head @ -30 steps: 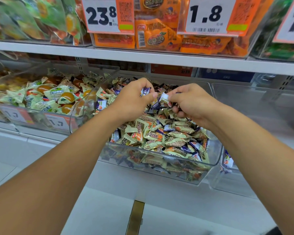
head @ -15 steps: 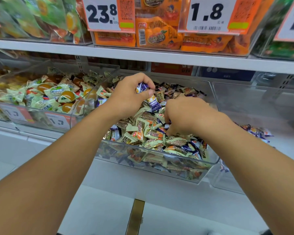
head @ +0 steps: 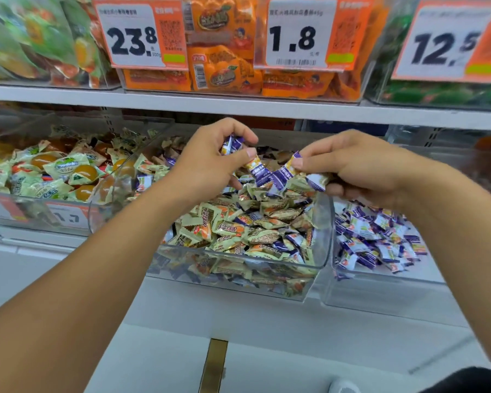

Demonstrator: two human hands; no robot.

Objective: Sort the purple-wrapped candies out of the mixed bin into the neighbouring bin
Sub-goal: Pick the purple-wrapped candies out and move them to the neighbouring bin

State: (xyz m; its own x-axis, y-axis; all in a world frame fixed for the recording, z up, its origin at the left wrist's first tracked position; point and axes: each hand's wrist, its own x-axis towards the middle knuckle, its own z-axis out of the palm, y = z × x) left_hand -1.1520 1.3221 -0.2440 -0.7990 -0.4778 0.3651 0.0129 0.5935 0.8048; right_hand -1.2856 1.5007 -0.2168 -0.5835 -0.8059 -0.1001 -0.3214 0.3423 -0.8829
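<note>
Purple candies: a few pinched in each hand above the mixed bin (head: 321, 222), more still among the beige wrappers
Left hand (head: 207, 165): fingers curled round purple candies (head: 232, 144)
Right hand (head: 360, 168): fingertips clamped on purple candies (head: 284, 173), long axis slanting up-right
Neighbouring bin (head: 380, 293): to the right, nearer the right hand, holding a purple pile (head: 377, 236)

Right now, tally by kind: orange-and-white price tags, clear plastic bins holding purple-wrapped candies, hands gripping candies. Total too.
Orange-and-white price tags: 3
Clear plastic bins holding purple-wrapped candies: 2 (mixed bin, neighbouring bin)
Hands gripping those candies: 2 (left hand, right hand)
Total: 7
</note>
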